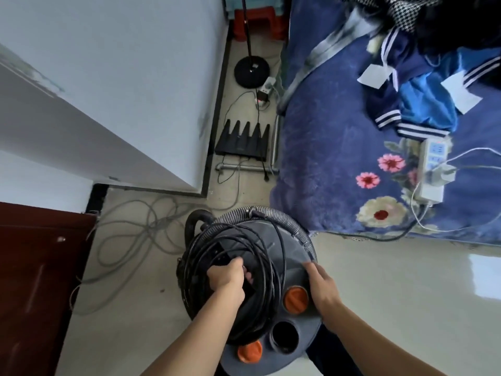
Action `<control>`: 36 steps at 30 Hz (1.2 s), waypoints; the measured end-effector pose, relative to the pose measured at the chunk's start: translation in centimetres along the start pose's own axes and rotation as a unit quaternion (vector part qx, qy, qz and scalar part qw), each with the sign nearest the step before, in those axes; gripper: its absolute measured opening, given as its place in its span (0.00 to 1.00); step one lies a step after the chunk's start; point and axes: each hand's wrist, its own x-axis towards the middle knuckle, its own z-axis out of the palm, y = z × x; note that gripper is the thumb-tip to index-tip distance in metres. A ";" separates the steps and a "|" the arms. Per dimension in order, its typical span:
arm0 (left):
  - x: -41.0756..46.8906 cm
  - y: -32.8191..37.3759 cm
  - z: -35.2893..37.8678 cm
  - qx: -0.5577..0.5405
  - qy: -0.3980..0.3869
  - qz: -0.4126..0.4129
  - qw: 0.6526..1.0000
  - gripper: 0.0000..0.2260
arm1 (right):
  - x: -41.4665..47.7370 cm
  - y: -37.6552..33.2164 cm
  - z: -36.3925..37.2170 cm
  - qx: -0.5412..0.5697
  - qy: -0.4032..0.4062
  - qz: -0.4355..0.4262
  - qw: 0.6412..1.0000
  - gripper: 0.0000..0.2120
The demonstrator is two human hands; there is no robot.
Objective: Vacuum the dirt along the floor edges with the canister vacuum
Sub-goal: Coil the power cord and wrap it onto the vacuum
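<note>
Left hand (226, 278): grip clenched on the black handle (230, 248) atop the vacuum (291, 251), among its coiled cord (271, 270). Right hand (322, 283): grip released, fingers straight, resting on the grey lid's rim beside an orange cap (295, 299). The vacuum stands on the floor (393, 294), just beside the bed (325, 158) corner

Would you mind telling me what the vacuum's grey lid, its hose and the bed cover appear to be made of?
Grey lid: probably moulded plastic, smooth with a dull sheen. Hose: flexible ribbed plastic, judging by its fine ridges. Bed cover: plush, fleece-like fabric with a fuzzy nap and printed flowers.
</note>
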 end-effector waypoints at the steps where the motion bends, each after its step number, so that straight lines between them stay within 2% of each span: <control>1: 0.4 0.8 -0.3 0.016 -0.011 0.010 1.000 0.03 | -0.7 0.1 1.0 0.008 0.009 0.008 1.000 0.37; 3: 1.6 2.4 -0.7 0.044 -0.032 0.032 0.998 0.03 | -2.2 -0.1 3.0 0.029 0.032 0.019 0.999 0.29; 5: 2.8 4.0 -1.0 0.075 -0.051 0.053 0.994 0.07 | -2.6 0.0 5.1 0.072 0.056 0.021 0.996 0.25; 12: 4.6 10.7 0.2 0.168 -0.148 0.118 0.967 0.03 | -2.6 -2.2 11.0 0.209 0.113 0.022 0.971 0.33; 17: 6.0 16.3 3.4 0.219 -0.182 0.175 0.943 0.06 | -0.9 -5.7 14.2 0.265 0.105 -0.023 0.958 0.38; 22: 7.3 22.1 7.4 0.246 -0.204 0.206 0.925 0.05 | 1.4 -10.3 15.5 0.252 0.089 -0.070 0.961 0.44; 25: 8.2 24.5 9.8 0.269 -0.180 0.237 0.916 0.07 | 3.2 -12.8 15.8 0.183 0.102 -0.076 0.975 0.38; 29: 9.4 26.4 11.6 0.272 -0.157 0.262 0.913 0.08 | 5.5 -14.9 16.3 0.129 0.132 -0.100 0.978 0.38; 32: 8.6 27.1 10.8 0.331 -0.120 0.318 0.880 0.14 | 6.6 -16.5 16.3 0.131 0.130 -0.102 0.978 0.38; 34: 8.0 27.0 9.9 0.399 -0.101 0.375 0.831 0.11 | 6.6 -17.2 16.2 0.130 0.128 -0.101 0.978 0.38; 36: 7.7 26.0 8.4 0.471 -0.101 0.414 0.772 0.24 | 6.1 -17.2 16.0 0.129 0.117 -0.093 0.980 0.37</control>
